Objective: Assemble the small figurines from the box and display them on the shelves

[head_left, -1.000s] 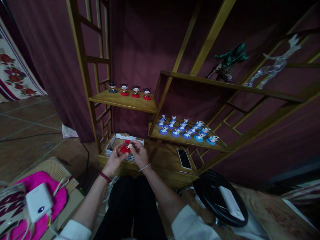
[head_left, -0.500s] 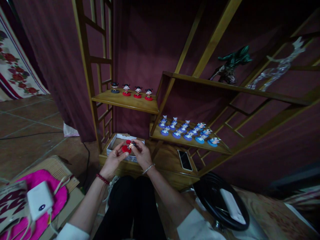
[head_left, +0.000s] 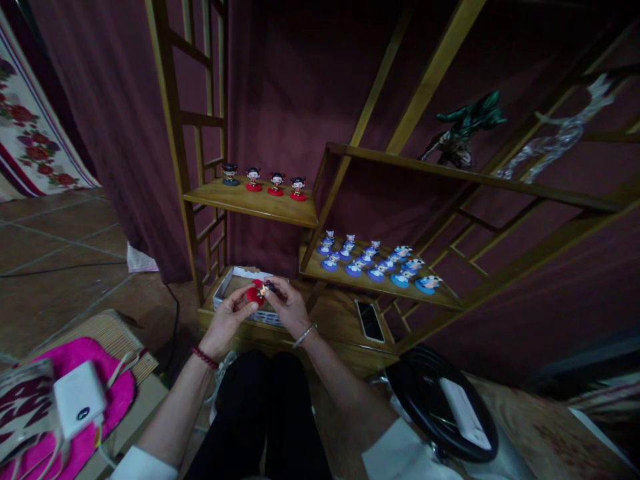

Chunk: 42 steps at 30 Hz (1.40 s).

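Note:
A small black-haired figurine with a red round base [head_left: 255, 294] is held between my two hands above an open box. My left hand [head_left: 231, 321] has its fingers closed on the red base. At the figurine's dark head, my right hand [head_left: 289, 305] pinches with thumb and fingers. Several similar figurines [head_left: 276, 185] stand in a row on the upper left shelf [head_left: 240, 199], one with a dark base and the others with red bases. The white-edged box [head_left: 223, 293] sits below my hands and is partly hidden by them.
Several blue and purple figurines [head_left: 370, 257] fill the middle shelf. A phone [head_left: 370, 321] lies on the bottom shelf. Higher up stand a green statue [head_left: 465, 130] and a clear deer figure [head_left: 560, 140]. A black round-topped stool-like object [head_left: 425, 393] is at right, a white power bank [head_left: 80, 399] at left.
The figurine has turned in my hands, so its red base faces me more. My right hand and wrist have shifted slightly to the right. The shelf figurines stay in place.

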Available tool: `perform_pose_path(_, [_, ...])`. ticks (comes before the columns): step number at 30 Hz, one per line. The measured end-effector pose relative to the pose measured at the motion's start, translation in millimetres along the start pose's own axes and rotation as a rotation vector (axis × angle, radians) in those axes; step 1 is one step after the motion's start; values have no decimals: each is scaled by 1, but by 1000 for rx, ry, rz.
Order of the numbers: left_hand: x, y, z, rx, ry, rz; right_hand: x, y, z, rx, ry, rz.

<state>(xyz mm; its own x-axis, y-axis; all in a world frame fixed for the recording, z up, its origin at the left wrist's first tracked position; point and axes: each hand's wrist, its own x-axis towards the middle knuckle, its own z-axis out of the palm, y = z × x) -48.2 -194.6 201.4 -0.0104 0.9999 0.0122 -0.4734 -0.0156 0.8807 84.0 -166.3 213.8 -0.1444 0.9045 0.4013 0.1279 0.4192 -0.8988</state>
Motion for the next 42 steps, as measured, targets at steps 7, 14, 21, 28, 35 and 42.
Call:
perform_pose_path(7, [-1,0,2,-31,-1,-20,0,-2,-3,31,-42,4])
perform_pose_path(14, [0,-4,-2,-49,-8,-21,2,-5,-6,22,-129,16])
perform_pose_path(21, [-2,-4,-1,-23,-67,4,4,-13,-7,-62,-180,1])
perform_pose_path(28, [-4,-3,-4,-18,-101,-3,7,-22,-11,-216,-261,-33])
perform_pose_path(35, [-8,0,-3,-68,-94,-14,8,-24,-14,-296,-306,-78])
perform_pose_path(42, [-12,1,0,-154,-111,-61,9,-37,-21,-338,-382,-137])
